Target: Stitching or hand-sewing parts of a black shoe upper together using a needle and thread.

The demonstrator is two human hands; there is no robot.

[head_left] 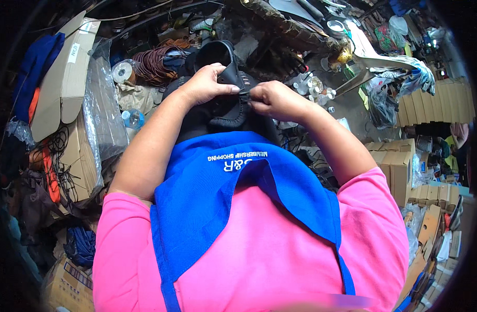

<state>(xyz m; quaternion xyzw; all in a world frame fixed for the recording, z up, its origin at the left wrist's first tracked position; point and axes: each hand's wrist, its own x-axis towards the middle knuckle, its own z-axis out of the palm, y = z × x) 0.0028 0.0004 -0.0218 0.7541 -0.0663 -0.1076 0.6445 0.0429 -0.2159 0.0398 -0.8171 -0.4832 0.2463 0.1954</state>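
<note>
In front of me, over my lap, is a black leather shoe-like piece (229, 115) with a round collar opening at its far end and thick stitches along its edge. My left hand (210, 86) grips its upper part, thumb pressed on the outside below the collar. Close by on the right, my right hand (272, 100) is closed in a pinch at the stitched side. A thin dark strand or strip shows at its fingertips, too small to name. A blue apron (197, 208) covers my front below the piece.
Left stand a white spool (123, 72), a coil of brown cord (158, 63), a blue-capped plastic bottle (133, 119) and cardboard (62, 83) beside plastic sheeting. Several small bottles (315, 86) stand to the right, near plastic bags (381, 101) and stacked cardboard boxes (397, 166).
</note>
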